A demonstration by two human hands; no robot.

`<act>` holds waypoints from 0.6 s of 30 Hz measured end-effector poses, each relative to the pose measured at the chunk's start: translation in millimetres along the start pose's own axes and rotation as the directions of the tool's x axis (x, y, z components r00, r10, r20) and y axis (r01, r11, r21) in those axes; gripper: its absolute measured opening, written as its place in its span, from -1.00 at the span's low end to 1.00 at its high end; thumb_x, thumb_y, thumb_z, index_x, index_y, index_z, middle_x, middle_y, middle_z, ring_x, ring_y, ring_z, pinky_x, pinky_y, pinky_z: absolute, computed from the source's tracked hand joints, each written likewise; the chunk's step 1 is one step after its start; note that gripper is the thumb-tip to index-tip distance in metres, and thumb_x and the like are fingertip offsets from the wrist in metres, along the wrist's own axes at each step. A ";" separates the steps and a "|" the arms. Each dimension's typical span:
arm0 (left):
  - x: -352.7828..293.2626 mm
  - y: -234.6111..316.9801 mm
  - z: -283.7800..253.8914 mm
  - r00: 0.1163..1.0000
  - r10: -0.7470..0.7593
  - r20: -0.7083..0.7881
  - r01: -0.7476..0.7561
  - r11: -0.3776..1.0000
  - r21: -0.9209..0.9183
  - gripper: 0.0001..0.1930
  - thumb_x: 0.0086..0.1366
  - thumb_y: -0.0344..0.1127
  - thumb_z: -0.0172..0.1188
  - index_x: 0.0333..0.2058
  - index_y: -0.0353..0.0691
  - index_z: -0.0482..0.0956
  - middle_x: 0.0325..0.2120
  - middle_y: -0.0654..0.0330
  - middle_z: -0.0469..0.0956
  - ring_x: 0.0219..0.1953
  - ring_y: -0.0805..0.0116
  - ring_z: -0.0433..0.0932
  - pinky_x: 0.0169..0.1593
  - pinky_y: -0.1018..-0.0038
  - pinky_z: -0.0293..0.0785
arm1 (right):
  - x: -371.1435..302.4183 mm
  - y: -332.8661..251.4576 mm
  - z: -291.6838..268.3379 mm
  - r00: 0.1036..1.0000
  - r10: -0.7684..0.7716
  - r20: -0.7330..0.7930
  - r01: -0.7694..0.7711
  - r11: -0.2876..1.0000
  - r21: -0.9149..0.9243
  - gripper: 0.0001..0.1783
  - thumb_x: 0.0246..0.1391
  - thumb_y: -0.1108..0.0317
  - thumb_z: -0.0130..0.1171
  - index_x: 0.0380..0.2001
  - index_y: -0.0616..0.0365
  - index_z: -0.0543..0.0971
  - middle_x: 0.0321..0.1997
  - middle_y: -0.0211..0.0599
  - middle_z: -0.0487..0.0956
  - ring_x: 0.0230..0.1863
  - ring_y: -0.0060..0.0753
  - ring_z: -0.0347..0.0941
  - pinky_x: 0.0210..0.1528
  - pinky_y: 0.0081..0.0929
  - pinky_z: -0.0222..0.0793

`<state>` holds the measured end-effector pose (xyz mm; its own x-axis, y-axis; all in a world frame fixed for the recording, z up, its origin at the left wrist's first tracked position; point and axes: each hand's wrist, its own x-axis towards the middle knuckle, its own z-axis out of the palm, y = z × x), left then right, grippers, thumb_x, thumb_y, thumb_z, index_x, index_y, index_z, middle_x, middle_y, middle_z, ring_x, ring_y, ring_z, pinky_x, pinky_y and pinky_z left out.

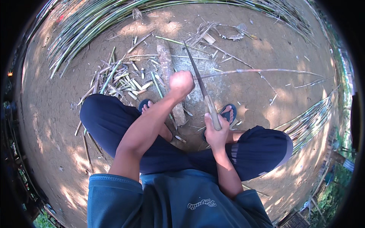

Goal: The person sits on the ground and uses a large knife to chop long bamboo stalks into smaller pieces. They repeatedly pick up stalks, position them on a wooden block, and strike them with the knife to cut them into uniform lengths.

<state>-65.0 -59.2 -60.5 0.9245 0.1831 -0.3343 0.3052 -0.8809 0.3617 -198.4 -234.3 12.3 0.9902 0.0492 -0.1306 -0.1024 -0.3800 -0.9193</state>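
My left hand (181, 83) is closed in a fist above a short log on the ground. A thin, jointed cane stalk (243, 70) runs out from that fist toward the right, passing behind the blade. In my right hand (216, 133) is a long knife (198, 72), gripped by its wooden handle. Its dark, narrow blade points away from me and slightly left, just right of the left fist. The log (165, 60) lies lengthwise between my feet, partly covered by my left forearm and hand.
Short cut cane pieces (131, 83) are heaped left of the log. Long green stalks (110, 26) lie in a big bundle at the far side, with another bundle (311, 117) at the right. Dry, curled plant strips (205, 34) lie beyond the log. My sandalled feet flank it.
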 end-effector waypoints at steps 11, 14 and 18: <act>14.2 -6.5 -39.4 0.996 -0.053 -0.076 0.056 0.998 0.039 -0.77 0.06 -0.35 0.13 -0.37 -0.32 0.69 -0.35 -0.12 0.65 -0.26 -0.04 0.67 -0.16 0.20 0.59 | -0.5 -23.4 -13.7 0.999 0.013 0.036 -0.011 0.999 -0.047 -0.83 0.17 0.40 0.16 -0.35 0.33 0.57 -0.60 -0.49 0.47 -0.55 -0.69 0.29 -0.43 -0.57 0.25; 17.8 -17.5 -48.1 0.997 -0.067 -0.040 0.068 0.997 0.040 -0.76 0.08 -0.34 0.11 -0.36 -0.32 0.69 -0.35 -0.10 0.66 -0.26 -0.01 0.67 -0.16 0.20 0.59 | 7.9 -29.4 -5.7 0.995 -0.020 0.099 0.026 0.998 -0.053 -0.84 0.16 0.40 0.18 -0.34 0.33 0.58 -0.58 -0.49 0.47 -0.53 -0.69 0.32 -0.42 -0.60 0.26; 17.5 -24.6 -52.1 0.984 -0.163 -0.072 0.166 0.985 0.037 -0.76 0.08 -0.35 0.11 -0.33 -0.30 0.69 -0.33 -0.08 0.66 -0.25 0.01 0.67 -0.15 0.23 0.59 | -17.6 -26.4 -11.0 0.994 -0.094 0.050 0.094 0.996 0.001 -0.86 0.09 0.45 0.23 -0.33 0.33 0.60 -0.59 -0.43 0.51 -0.53 -0.68 0.38 -0.43 -0.57 0.31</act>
<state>-44.4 -11.5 -29.9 0.8762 0.3554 -0.3256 0.4461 -0.8538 0.2684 -212.1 -235.3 43.0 0.9895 0.1307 -0.0621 -0.0091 -0.3725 -0.9280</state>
